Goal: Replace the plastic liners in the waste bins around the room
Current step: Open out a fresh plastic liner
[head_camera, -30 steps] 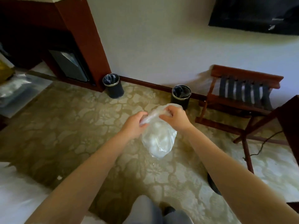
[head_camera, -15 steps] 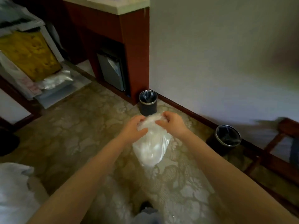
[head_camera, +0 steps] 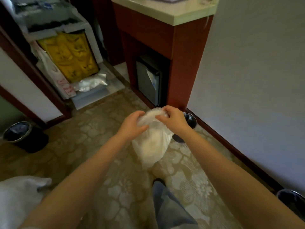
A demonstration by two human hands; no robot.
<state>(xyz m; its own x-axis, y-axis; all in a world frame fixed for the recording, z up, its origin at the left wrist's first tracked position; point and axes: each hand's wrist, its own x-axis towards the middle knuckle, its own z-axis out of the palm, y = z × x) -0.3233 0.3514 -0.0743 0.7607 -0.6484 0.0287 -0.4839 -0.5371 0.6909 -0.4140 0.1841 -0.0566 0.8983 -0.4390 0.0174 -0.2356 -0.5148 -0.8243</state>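
Liner [head_camera: 151, 146]: white plastic, full, hanging above the carpet [head_camera: 102, 129], bunched at its top. Left grip [head_camera: 132, 125] clamped on the neck; right grip [head_camera: 173, 119] pinching the top. Bin [head_camera: 189, 120] just behind, by the wall; second bin [head_camera: 18, 133] far left.

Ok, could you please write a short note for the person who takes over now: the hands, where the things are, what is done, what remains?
Left hand and right hand both grip the gathered mouth of a filled clear liner, held above the carpet.
Three black waste bins: one at far left, one by the wall behind the liner, one at the lower right edge.
The cart with the yellow bag stands ahead, left.
Done: one used liner is out and gathered.
Left: probably drop it at the cart; which bins need fresh liners I cannot tell.
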